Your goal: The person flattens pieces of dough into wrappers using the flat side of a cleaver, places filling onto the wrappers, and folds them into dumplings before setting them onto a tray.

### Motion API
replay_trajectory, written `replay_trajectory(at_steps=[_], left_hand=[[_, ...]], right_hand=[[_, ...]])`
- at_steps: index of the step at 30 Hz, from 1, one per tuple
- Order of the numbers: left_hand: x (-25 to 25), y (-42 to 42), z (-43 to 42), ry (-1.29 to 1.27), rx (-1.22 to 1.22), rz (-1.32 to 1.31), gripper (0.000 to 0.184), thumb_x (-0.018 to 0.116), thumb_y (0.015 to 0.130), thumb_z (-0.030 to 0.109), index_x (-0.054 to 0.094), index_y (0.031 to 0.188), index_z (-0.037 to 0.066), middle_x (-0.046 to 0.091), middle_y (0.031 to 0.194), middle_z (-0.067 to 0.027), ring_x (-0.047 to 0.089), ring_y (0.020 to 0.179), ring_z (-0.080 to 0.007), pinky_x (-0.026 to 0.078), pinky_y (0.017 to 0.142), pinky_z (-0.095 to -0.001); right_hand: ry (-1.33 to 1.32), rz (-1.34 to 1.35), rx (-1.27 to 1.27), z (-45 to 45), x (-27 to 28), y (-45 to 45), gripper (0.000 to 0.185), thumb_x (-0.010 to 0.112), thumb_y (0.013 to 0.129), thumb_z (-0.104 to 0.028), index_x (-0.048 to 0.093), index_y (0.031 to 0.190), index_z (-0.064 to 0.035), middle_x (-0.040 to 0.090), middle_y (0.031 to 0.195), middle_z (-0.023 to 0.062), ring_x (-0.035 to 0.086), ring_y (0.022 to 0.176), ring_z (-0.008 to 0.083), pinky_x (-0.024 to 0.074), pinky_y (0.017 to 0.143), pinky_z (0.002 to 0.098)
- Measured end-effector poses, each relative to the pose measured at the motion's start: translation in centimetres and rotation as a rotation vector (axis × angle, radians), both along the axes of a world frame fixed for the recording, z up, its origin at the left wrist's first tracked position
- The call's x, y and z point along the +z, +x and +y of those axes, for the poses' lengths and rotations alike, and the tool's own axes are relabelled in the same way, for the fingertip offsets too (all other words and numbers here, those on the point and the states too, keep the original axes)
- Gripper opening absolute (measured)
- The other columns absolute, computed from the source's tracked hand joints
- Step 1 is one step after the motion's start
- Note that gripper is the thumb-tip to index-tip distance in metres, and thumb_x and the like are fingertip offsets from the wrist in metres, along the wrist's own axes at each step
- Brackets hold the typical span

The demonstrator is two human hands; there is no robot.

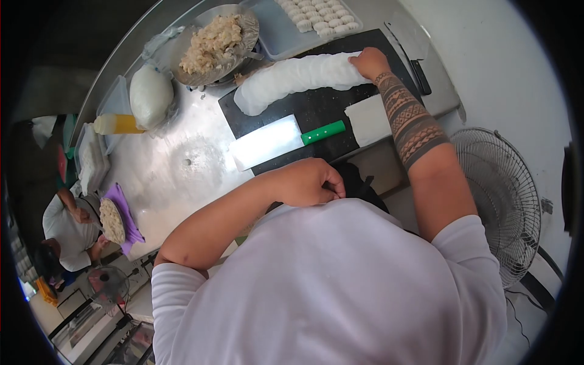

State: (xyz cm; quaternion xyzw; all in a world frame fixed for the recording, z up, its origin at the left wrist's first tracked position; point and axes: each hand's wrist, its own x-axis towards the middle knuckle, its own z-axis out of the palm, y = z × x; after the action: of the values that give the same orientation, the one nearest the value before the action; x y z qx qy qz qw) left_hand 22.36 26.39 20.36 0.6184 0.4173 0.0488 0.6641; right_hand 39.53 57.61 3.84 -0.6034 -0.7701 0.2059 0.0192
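Observation:
My left hand [309, 181] is closed in a pinch at the front of the white shirt [340, 267] I wear, in front of the table edge. Across the dark cutting board my right hand [368, 64] has its fingers closed on the right end of a long row of overlapping white dumpling wrappers [298, 79]. Between my hands a cleaver [266, 142] with a green handle lies flat on the black board [280, 112], its blade pointing left. A folded white cloth [368, 120] rests at the board's near right edge.
A metal bowl holds filling [213, 45]; beside it a tray [283, 42] carries several shaped dumplings [321, 13]. A white bag [151, 97] and a yellow bottle [118, 124] stand left. A black-handled knife [420, 77] and fan [493, 194] are right. Another person [67, 222] works at far left.

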Motion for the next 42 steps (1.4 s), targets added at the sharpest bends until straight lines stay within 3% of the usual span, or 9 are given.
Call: replay_trajectory(at_steps=[9, 15, 23, 26, 27, 30, 36, 40, 42], left_hand=[[1.2, 1.0, 0.5, 0.252, -0.144, 0.212, 0.022, 0.068, 0.091, 0.014, 0.078, 0.108, 0.003, 0.077, 0.100, -0.0140, 0.073, 0.096, -0.0312, 0.056, 0.088, -0.0397], [-1.1, 0.3, 1.0, 0.093, -0.124, 0.120, 0.028, 0.068, 0.097, 0.020, 0.075, 0.120, 0.005, 0.076, 0.111, -0.0152, 0.071, 0.107, -0.0316, 0.053, 0.097, -0.0399], [-4.9, -4.2, -0.7, -0.133, 0.553, -0.074, 0.037, 0.066, 0.102, 0.024, 0.069, 0.133, 0.005, 0.075, 0.115, -0.0085, 0.067, 0.105, -0.0160, 0.052, 0.095, -0.0321], [-5.9, -5.9, -1.9, -0.203, 0.732, -0.123, 0.037, 0.066, 0.102, 0.020, 0.066, 0.136, 0.005, 0.074, 0.116, -0.0079, 0.065, 0.100, -0.0147, 0.052, 0.092, -0.0304], [-6.6, -6.4, -2.4, -0.228, 0.790, -0.149, 0.036, 0.066, 0.102, 0.020, 0.067, 0.135, 0.005, 0.074, 0.117, -0.0081, 0.065, 0.100, -0.0146, 0.052, 0.092, -0.0303], [-7.9, -7.5, -3.3, -0.259, 0.883, -0.194, 0.036, 0.066, 0.103, 0.021, 0.066, 0.134, 0.004, 0.074, 0.118, -0.0085, 0.065, 0.102, -0.0149, 0.052, 0.094, -0.0309], [-9.9, -7.2, -2.0, -0.271, 1.163, -0.387, 0.048, 0.060, 0.107, 0.036, 0.060, 0.139, 0.000, 0.070, 0.128, -0.0112, 0.067, 0.112, -0.0202, 0.052, 0.100, -0.0368], [-10.2, -7.5, 0.0, -0.557, 1.346, -0.825, 0.055, 0.057, 0.108, 0.042, 0.056, 0.141, -0.002, 0.067, 0.132, -0.0132, 0.066, 0.118, -0.0237, 0.052, 0.104, -0.0403], [-9.4, -8.5, -0.2, -0.582, 1.316, -1.049, 0.053, 0.058, 0.108, 0.040, 0.056, 0.141, -0.002, 0.067, 0.130, -0.0138, 0.065, 0.120, -0.0249, 0.051, 0.106, -0.0417]], right_hand=[[-0.002, -0.017, 0.007, 0.7, -0.8, 0.0, 0.058, 0.073, 0.087, -0.041, 0.072, 0.125, 0.0031, 0.069, 0.131, 0.0259, 0.065, 0.124, 0.0406, 0.0521, 0.107, 0.0459], [0.038, -0.032, 0.047, 1.2, -1.7, 0.1, 0.049, 0.071, 0.087, -0.036, 0.075, 0.118, 0.0027, 0.071, 0.124, 0.0268, 0.068, 0.118, 0.0418, 0.0538, 0.104, 0.0469], [0.202, -0.077, -0.038, 1.2, -1.4, 1.9, 0.037, 0.070, 0.084, -0.026, 0.075, 0.111, -0.0003, 0.074, 0.112, 0.0247, 0.071, 0.106, 0.0415, 0.0558, 0.097, 0.0482], [0.181, 0.404, -0.279, -0.5, -0.4, 3.9, 0.035, 0.070, 0.081, -0.016, 0.071, 0.111, 0.0006, 0.074, 0.103, 0.0213, 0.072, 0.096, 0.0376, 0.0570, 0.091, 0.0458], [0.105, 0.533, -0.316, -0.8, 0.0, 4.6, 0.032, 0.066, 0.083, -0.007, 0.068, 0.114, 0.0013, 0.072, 0.100, 0.0149, 0.072, 0.091, 0.0285, 0.0578, 0.084, 0.0395], [-0.175, 0.935, -0.484, -1.0, 0.6, 7.4, 0.030, 0.061, 0.087, -0.003, 0.066, 0.117, 0.0007, 0.071, 0.105, 0.0105, 0.070, 0.092, 0.0205, 0.0569, 0.079, 0.0327], [-0.194, 1.153, -0.291, -6.2, 8.0, 6.8, 0.030, 0.062, 0.094, -0.002, 0.062, 0.124, -0.0004, 0.069, 0.108, 0.0078, 0.066, 0.089, 0.0147, 0.0556, 0.076, 0.0297], [-0.256, 0.812, 0.339, -15.1, 10.7, -2.1, 0.027, 0.075, 0.092, -0.008, 0.066, 0.117, -0.0039, 0.068, 0.103, 0.0014, 0.063, 0.089, 0.0102, 0.0527, 0.076, 0.0279], [-0.356, 0.749, 0.571, -19.3, 13.6, -6.9, 0.027, 0.080, 0.090, -0.014, 0.069, 0.112, -0.0043, 0.070, 0.104, 0.0047, 0.065, 0.092, 0.0135, 0.0534, 0.076, 0.0306]])
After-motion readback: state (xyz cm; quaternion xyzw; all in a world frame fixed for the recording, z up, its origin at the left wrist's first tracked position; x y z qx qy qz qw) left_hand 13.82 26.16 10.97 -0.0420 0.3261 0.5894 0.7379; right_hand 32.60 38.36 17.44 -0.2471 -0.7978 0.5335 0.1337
